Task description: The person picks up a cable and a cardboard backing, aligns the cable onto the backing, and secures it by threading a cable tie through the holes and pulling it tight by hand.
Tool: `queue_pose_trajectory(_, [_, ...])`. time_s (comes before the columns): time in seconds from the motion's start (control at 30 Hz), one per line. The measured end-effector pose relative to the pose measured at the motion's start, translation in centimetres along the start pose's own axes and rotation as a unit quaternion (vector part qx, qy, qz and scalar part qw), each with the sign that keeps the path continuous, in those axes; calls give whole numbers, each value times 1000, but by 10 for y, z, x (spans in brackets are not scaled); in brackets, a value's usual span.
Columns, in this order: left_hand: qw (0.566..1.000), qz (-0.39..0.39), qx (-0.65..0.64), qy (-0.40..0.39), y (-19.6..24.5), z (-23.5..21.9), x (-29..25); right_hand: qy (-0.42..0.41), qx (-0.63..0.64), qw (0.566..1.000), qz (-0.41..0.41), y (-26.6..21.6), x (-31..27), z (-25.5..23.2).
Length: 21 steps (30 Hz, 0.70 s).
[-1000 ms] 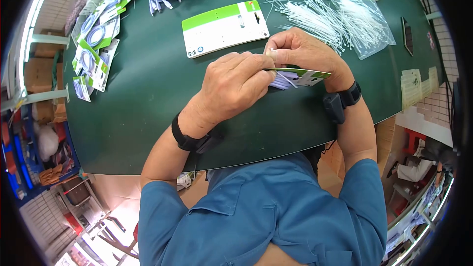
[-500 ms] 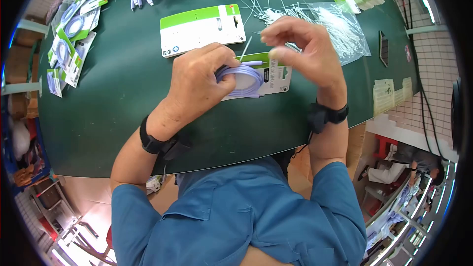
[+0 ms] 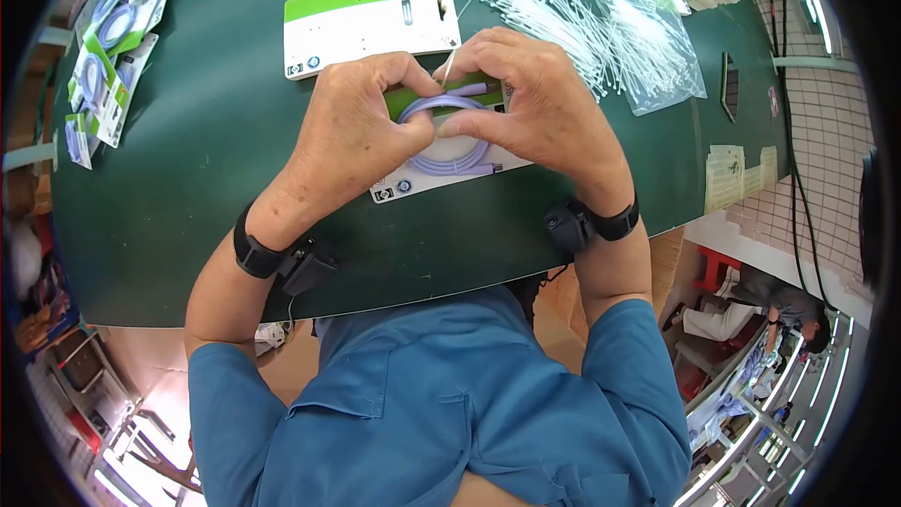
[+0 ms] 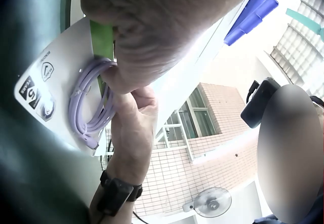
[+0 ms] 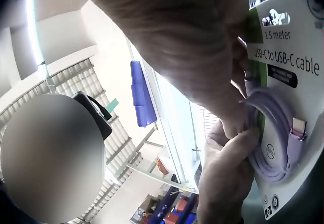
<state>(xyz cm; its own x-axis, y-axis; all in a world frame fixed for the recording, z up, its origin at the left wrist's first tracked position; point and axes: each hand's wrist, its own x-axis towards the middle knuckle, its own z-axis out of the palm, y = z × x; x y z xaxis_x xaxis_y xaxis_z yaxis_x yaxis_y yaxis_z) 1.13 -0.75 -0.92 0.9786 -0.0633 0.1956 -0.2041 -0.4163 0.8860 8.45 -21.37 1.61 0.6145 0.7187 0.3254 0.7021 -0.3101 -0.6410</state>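
Left hand (image 3: 352,127): knuckles up, fingers curled, thumb tip pinching inward toward the other hand.
Right hand (image 3: 540,108): fingers bent, thumb meeting the left thumb, fingertips nearly touching.
Wrists: each wears a black strap.
Forearms: bare, angled inward, converging.
Sleeves: blue, short.

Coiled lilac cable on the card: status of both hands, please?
Left hand and right hand both pinch the coiled lilac cable against the white-and-green backing card. White zip tie sticks up between them. Nothing blocks.
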Motion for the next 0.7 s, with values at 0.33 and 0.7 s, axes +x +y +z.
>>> queue_pose_trajectory(0.33, [999, -31, -12, -24, -7, 7, -1, 11, -8, 1000, 19, 6, -2, 13])
queue_pose_trajectory(0.7, [997, -53, -53, -36, -13, 12, -3, 64, -82, 995, -9, 5, -1, 28])
